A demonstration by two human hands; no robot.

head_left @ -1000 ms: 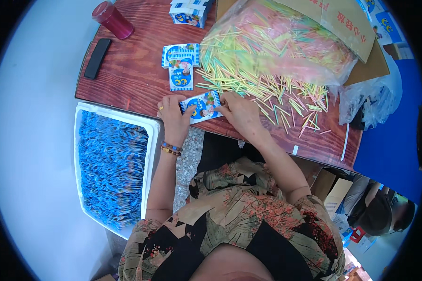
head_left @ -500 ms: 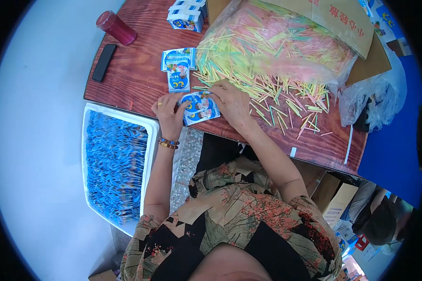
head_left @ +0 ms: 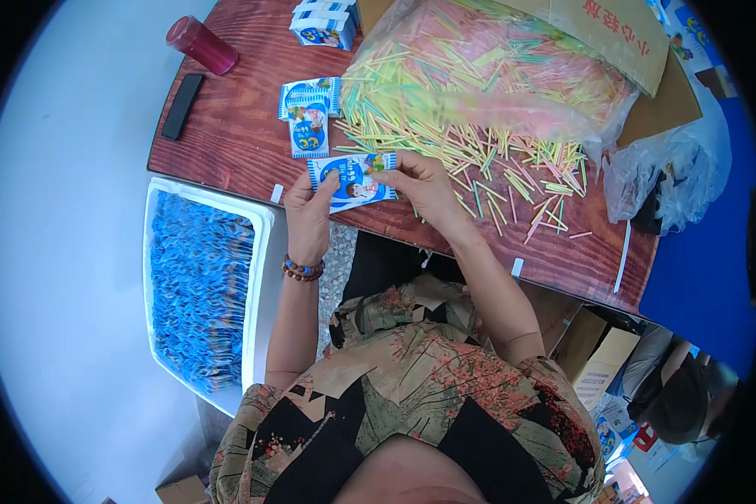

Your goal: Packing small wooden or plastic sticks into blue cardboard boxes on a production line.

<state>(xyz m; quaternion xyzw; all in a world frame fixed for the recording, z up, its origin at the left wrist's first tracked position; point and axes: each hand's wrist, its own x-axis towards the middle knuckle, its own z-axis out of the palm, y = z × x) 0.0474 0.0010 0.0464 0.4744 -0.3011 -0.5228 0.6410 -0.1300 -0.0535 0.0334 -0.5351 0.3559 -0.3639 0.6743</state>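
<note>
1. Head view, hands: the left hand (head_left: pixel 308 210) and right hand (head_left: pixel 428 189) both pinch one blue-and-white packet (head_left: pixel 353 181), one at each side, thumbs on its printed face.
2. That packet is at the near edge of the table (head_left: pixel 252 109), roughly midway along it; whether it rests on the wood or is lifted, I cannot tell. Whether it is filled or sealed does not show either, so this one reads as in hand, not finished.
3. Just beyond, to the left, lie two more packets (head_left: pixel 309 130), one overlapping the other; neither is being touched. Farther off stands a blue-and-white bundle (head_left: pixel 323 29).
4. To the left, below the table's edge, a white tub (head_left: pixel 262 227) is crowded with blue sachets (head_left: pixel 202 294), a large amount grouped together.
5. On the right, plenty remains loose: pastel sticks (head_left: pixel 496 164) spill nearward from a clear bag (head_left: pixel 479 76) that looks well filled, beside a carton (head_left: pixel 596 38). No stick shows in either hand.
</note>
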